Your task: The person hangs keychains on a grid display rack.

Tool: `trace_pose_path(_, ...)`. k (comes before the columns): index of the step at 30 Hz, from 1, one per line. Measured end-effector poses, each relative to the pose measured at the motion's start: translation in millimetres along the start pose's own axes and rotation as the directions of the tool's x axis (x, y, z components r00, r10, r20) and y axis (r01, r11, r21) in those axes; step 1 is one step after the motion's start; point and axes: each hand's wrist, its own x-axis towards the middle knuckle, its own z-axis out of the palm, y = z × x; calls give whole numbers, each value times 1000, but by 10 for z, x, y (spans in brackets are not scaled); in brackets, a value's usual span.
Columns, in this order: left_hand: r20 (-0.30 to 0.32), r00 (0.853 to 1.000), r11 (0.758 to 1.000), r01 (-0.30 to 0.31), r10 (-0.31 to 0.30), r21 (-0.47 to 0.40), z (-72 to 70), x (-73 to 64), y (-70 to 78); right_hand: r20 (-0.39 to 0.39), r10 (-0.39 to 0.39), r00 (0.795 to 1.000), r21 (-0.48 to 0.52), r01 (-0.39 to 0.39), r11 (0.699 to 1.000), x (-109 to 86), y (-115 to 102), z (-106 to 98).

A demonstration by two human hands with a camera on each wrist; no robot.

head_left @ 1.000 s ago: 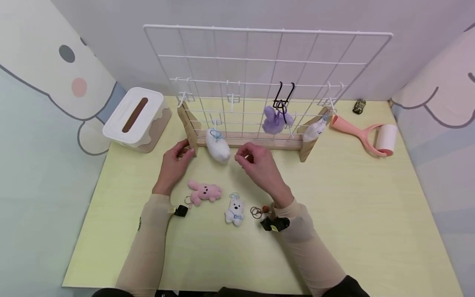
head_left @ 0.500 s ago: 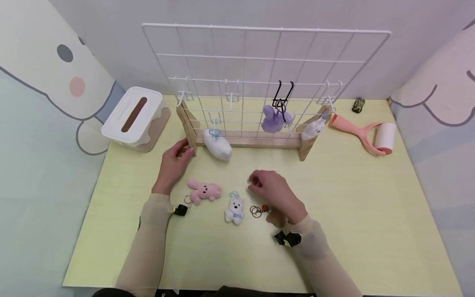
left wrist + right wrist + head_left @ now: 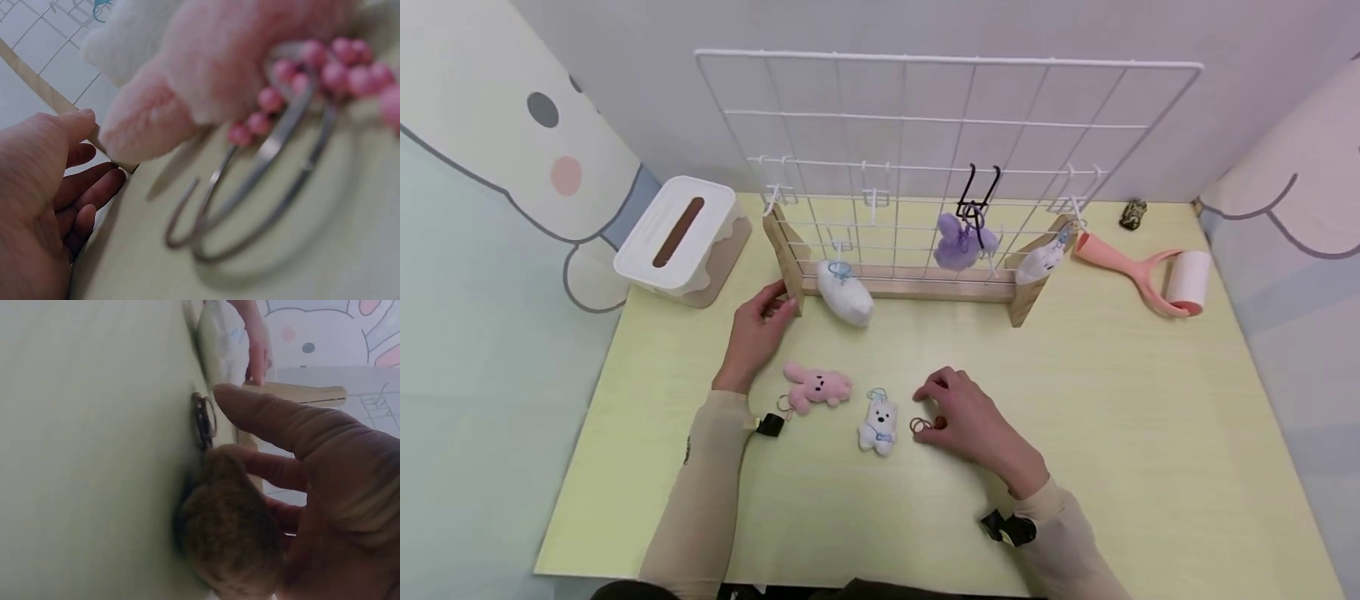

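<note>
The brown plush (image 3: 228,531) lies at the lower centre of the right wrist view, its metal rings (image 3: 201,422) just above. The right hand (image 3: 973,425), right of centre in the head view, arches loosely over it, thumb apart from the bent fingers, without a grip. Left of it lie a white bear (image 3: 878,425), then a pink plush (image 3: 818,387). At centre left, the left hand (image 3: 756,337), fingers bent, meets a wooden foot (image 3: 787,260); whether it grips, I cannot tell.
</note>
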Motion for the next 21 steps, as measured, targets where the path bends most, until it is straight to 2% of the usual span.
trace_pose_path(6, 4, 1000, 1000, -3, 3, 4, -8, 5, 1, -93, -67, 993, 2, 68, 998, -42, 61, 95)
trace_pose_path(13, -2, 1000, 1000, -15, 15, 7, -13, 4, 22, -165, -101, 981, 10, 104, 995, -34, 97, 147)
trace_pose_path(21, 3, 1000, 1000, -10, 10, 4, -13, -7, 15, -156, -37, 987, 69, 48, 996, -6, 123, 141)
